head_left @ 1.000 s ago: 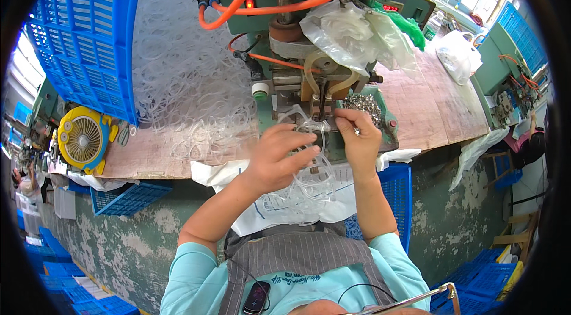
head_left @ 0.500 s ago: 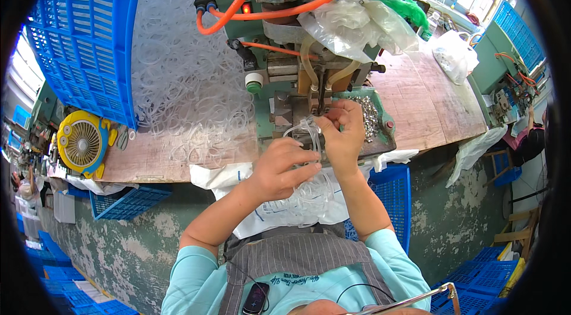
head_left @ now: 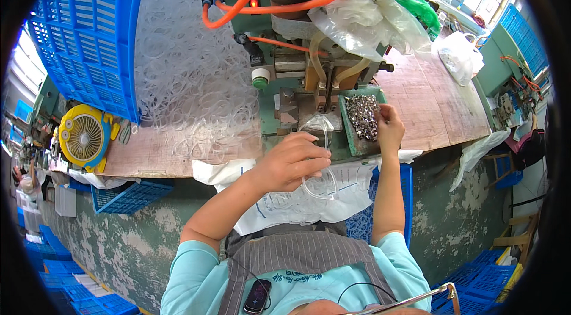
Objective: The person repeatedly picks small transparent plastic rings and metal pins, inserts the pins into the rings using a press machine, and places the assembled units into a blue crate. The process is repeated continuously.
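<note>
My left hand (head_left: 292, 163) is closed on a clear, flexible plastic loop (head_left: 322, 123). The upper part of the loop lies in front of the metal jaws of a green press (head_left: 327, 96), and a thin strand hangs below my fingers. My right hand (head_left: 391, 129) is at the right rim of a green tray (head_left: 352, 136) that holds many small shiny metal pieces (head_left: 362, 114). Its thumb and fingers are curled together at the pieces; whether one is between them is too small to see. More clear loops lie on the white cloth (head_left: 244, 215) over my lap.
A large pile of clear loops (head_left: 190, 77) covers the bench at left, beside a tilted blue crate (head_left: 89, 41). A yellow fan (head_left: 84, 138) and scissors (head_left: 125, 132) sit near the bench edge. Orange hoses (head_left: 285, 5) and plastic bags (head_left: 357, 23) hang on the press.
My right hand has left the clear loop at the press jaws and moved right to the tray of metal pieces. My left hand still holds the loop and has shifted slightly right.
</note>
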Demonstrator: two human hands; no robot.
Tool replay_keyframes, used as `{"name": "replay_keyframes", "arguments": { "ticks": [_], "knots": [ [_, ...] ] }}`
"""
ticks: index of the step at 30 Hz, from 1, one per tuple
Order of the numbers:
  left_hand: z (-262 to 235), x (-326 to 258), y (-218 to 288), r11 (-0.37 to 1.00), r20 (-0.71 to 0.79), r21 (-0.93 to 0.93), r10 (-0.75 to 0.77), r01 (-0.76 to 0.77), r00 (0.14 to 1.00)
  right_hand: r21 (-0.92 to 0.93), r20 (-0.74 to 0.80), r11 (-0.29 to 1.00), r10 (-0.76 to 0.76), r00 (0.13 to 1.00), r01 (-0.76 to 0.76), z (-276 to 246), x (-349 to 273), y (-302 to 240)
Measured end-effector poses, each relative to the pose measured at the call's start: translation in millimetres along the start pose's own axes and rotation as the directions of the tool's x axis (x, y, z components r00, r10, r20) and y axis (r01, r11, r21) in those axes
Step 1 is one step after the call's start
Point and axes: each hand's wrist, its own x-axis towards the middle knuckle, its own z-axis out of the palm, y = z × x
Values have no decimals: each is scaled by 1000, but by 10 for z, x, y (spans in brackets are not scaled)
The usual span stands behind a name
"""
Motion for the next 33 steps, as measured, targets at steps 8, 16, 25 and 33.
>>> {"name": "replay_keyframes", "arguments": {
  "ticks": [8, 16, 25, 33],
  "knots": [
    [-2, 36, 33, 999, -43, -42, -15, 13, 999, -353, 122, 821, -436, 892, 449, 48, -114, 216],
    [-223, -495, -31, 886, -206, 416, -127, 205, 970, -45, -22, 970, -240, 971, 239, 24, -140, 235],
    [-1235, -2161, -693, 119, -503, 606, -708, 786, 495, -96, -73, 943, -327, 942, 320, 39, -163, 230],
    [-1152, -2220, -672, 289, -559, 487, -622, 825, 548, -55, -80, 973, -227, 971, 223, 30, -185, 203]
  ]
}}
